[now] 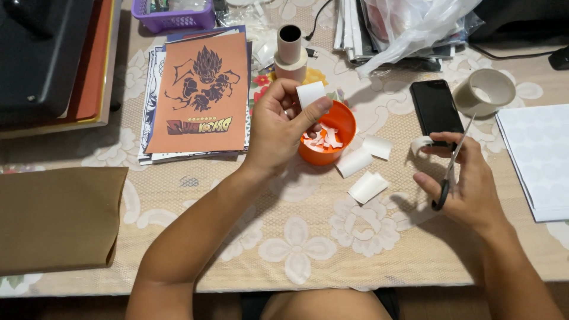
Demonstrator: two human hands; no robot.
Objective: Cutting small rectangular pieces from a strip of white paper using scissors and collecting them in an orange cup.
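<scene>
White paper strip (310,93) sits pinched between the thumb and fingers of the left hand (278,127), which is raised with its wrist bent, directly above the orange cup (341,121) of paper scraps. The right hand (468,181), at about three o'clock from the cup, grips black-handled scissors (453,166) with blades pointing to twelve o'clock, and holds a small curl of tape (421,143) at its fingertips. Three cut white pieces (367,186) lie on the lace tablecloth (296,237) between the hands. A black phone (437,108) rests just beyond the right hand, a tape roll (485,92) at its two o'clock, and an orange printed card (201,95) lies at nine o'clock from the cup.
</scene>
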